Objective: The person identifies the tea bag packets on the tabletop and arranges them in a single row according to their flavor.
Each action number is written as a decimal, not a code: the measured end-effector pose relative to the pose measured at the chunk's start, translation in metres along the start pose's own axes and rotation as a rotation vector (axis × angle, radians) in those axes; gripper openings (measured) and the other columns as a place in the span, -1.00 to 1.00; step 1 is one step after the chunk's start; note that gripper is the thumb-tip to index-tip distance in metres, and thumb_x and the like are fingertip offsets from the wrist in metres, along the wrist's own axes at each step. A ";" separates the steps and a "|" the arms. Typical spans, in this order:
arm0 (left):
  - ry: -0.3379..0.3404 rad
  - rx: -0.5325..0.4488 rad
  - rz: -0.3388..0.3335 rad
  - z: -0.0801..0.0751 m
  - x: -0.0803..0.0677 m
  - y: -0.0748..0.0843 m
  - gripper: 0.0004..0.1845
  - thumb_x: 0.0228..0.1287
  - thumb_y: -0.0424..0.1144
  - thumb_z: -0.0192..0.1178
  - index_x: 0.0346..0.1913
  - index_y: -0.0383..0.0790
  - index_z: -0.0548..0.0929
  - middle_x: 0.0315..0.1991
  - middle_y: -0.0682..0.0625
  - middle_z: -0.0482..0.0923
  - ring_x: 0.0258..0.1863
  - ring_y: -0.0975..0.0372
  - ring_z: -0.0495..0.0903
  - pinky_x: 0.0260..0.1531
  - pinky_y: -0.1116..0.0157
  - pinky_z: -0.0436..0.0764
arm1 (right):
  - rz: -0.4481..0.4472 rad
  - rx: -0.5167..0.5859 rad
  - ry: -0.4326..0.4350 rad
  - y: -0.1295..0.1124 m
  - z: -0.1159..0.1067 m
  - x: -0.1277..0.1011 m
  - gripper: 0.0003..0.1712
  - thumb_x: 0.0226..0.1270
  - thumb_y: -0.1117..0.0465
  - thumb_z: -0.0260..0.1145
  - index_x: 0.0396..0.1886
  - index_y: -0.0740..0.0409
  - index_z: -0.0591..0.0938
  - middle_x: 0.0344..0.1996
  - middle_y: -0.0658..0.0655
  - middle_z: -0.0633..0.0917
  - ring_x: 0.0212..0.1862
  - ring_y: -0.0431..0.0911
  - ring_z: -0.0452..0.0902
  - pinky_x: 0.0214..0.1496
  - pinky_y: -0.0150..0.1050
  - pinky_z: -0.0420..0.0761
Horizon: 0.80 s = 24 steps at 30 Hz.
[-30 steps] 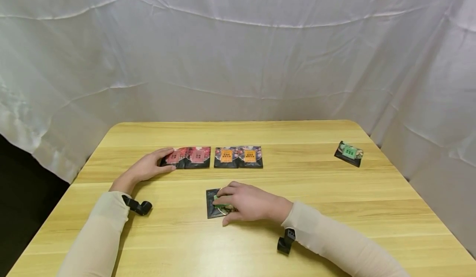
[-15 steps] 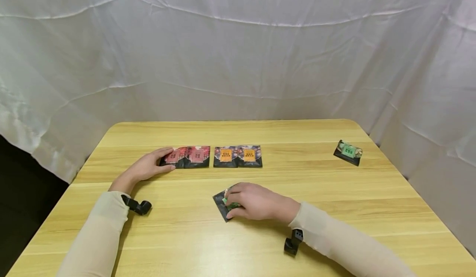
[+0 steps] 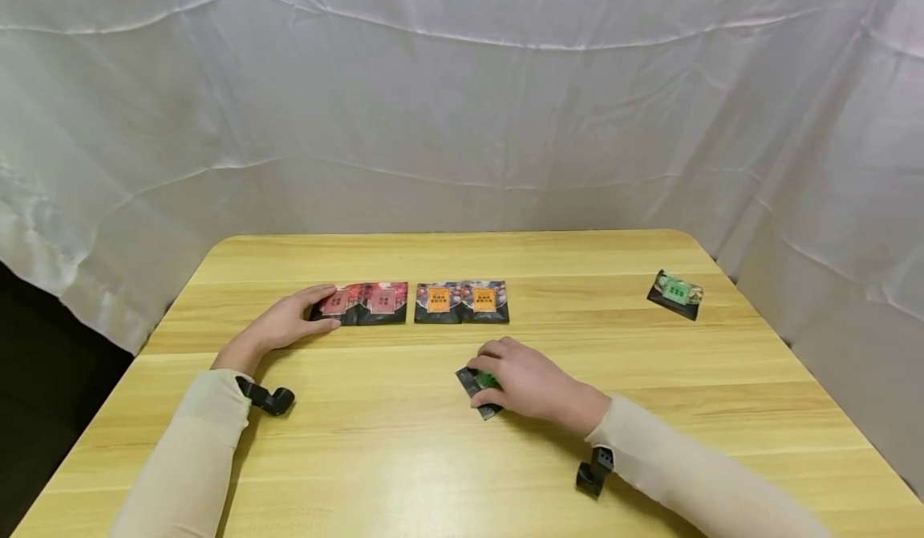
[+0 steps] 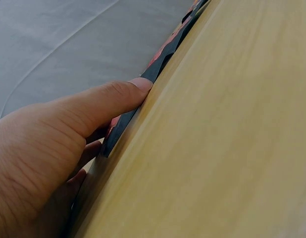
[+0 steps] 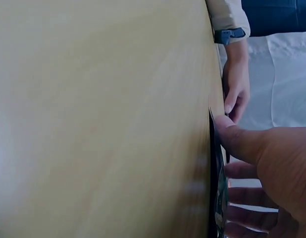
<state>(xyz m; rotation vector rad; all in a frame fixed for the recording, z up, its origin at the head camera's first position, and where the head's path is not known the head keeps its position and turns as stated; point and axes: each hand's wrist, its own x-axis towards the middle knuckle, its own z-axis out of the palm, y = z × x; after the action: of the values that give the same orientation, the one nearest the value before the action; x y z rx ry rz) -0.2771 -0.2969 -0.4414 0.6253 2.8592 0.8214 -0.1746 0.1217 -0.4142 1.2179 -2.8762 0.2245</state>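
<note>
Wooden tabletop (image 3: 650, 378), white sheeting behind: packets were handled.

A green-labelled packet (image 3: 478, 383) was gripped mid-tabletop by the curled right hand (image 3: 530, 383); the red packets (image 3: 364, 303) were touched by the flat, relaxed left hand (image 3: 285, 325).

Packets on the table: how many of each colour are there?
Red packets: 2
Orange packets: 2
Green packets: 2, one under the right hand, one far right
Total: 6
</note>
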 end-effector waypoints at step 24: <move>-0.007 -0.008 -0.016 -0.001 -0.002 0.000 -0.09 0.29 0.23 0.20 0.51 -0.25 0.19 0.47 -0.33 0.07 0.42 -0.25 0.06 0.32 -0.24 0.10 | 0.142 0.005 -0.020 0.051 -0.016 -0.040 -0.33 0.30 -0.10 0.35 0.24 0.28 0.56 0.18 0.26 0.56 0.15 0.14 0.54 0.15 0.03 0.55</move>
<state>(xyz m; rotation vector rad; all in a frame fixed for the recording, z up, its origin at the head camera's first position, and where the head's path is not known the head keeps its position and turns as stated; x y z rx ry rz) -0.2756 -0.2980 -0.4402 0.6026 2.8498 0.8259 -0.1837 0.1872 -0.4071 1.0228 -2.9835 0.2219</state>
